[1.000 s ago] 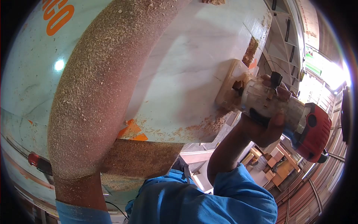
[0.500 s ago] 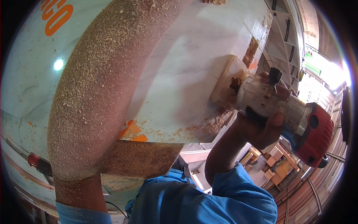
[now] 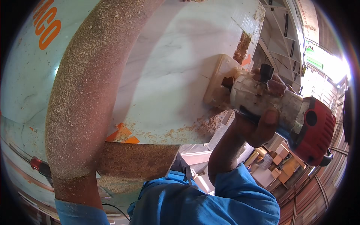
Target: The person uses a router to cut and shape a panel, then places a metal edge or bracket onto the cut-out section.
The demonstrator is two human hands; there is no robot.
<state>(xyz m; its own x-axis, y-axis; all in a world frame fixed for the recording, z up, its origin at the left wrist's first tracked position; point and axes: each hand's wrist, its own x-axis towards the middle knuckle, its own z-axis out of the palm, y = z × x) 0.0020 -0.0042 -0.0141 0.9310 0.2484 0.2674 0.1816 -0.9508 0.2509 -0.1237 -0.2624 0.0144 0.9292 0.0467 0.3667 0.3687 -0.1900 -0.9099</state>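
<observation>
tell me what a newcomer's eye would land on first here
Probably the left forearm, thickly coated in pale sawdust and sweeping from the lower left up to the top edge. Next would come the red-ended power tool at the right, held in the right hand beside the right edge of the white marbled panel. Bright orange marks also stand out near that panel's lower edge.

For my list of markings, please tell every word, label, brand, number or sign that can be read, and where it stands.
White board: large orange letters, upper left, partly legible; wording not copied.
Pale panel, upper right: small print, too blurred to read.
White frame, right: dark strips; any print too small.
Red-ended tool: no readable text.
</observation>
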